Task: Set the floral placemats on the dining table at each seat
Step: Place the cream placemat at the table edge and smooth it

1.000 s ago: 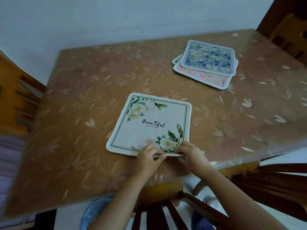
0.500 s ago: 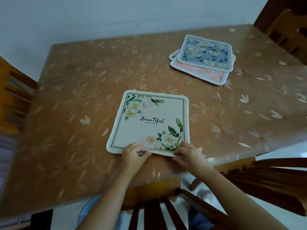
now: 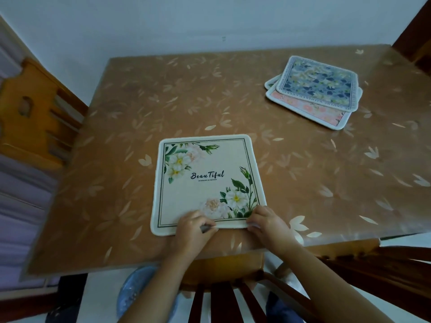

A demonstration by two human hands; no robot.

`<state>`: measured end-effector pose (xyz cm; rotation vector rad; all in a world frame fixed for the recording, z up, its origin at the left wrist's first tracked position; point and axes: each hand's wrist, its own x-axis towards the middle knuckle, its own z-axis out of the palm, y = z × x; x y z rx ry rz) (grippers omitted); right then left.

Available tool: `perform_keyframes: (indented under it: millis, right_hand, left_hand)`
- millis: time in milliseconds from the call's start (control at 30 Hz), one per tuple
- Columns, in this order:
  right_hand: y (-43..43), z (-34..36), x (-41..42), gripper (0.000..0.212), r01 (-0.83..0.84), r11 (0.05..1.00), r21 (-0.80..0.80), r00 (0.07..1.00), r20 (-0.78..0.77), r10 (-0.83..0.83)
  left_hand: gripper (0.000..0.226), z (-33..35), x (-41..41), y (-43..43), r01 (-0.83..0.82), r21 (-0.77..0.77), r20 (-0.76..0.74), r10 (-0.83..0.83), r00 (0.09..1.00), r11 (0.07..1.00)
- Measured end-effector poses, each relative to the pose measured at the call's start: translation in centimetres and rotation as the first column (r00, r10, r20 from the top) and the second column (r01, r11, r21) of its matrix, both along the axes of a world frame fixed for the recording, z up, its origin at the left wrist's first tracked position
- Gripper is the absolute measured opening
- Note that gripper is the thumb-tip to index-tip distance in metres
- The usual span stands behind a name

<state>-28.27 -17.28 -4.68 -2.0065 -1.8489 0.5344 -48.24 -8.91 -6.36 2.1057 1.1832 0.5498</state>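
A cream placemat [image 3: 205, 180] with white flowers and the word "Beautiful" lies flat on the dining table [image 3: 163, 101], near its front edge. My left hand [image 3: 194, 228] pinches the mat's near edge, left of its middle. My right hand [image 3: 268, 223] grips the mat's near right corner. At the far right of the table lies a stack of other floral placemats: a blue one [image 3: 318, 83] on top and a pink one [image 3: 310, 110] under it, with the corner of a third showing at the stack's left.
A dark wooden chair [image 3: 224, 294] stands below me at the table's front edge. An orange wooden chair [image 3: 32, 113] stands at the left side, another dark chair [image 3: 394, 264] at the front right. A white wall runs behind the table.
The placemat has turned from skewed to nearly square with the table's front edge. Both hands have stayed on its near edge and moved further apart.
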Motion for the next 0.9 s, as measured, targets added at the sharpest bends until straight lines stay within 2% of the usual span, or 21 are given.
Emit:
perform_keyframes:
  millis: [133, 333, 700, 900]
  right_hand:
    - [-0.3, 0.0, -0.1, 0.01, -0.008, 0.999, 0.034, 0.999, 0.039, 0.007]
    - [-0.5, 0.1, -0.7, 0.009, 0.002, 0.999, 0.047, 0.999, 0.051, -0.005]
    - [-0.1, -0.1, -0.8, 0.012, 0.021, 0.999, -0.039, 0.997, 0.077, -0.018]
    - [-0.2, -0.1, -1.0, 0.009, 0.026, 1.0, -0.003, 0.998, 0.064, -0.026]
  left_hand:
    - [0.012, 0.1, -1.1, -0.3, 0.025, 0.041, -0.068, -0.023, 0.997, 0.999]
    - [0.02, -0.2, -5.2, 0.0, -0.083, 0.172, -0.155, 0.11, 0.982, 0.982]
    - [0.012, 0.1, -4.4, -0.2, -0.13, 0.125, -0.165, 0.149, 0.975, 0.984]
    - [0.01, 0.3, -4.3, -0.5, -0.144, 0.109, -0.168, 0.161, 0.973, 0.984]
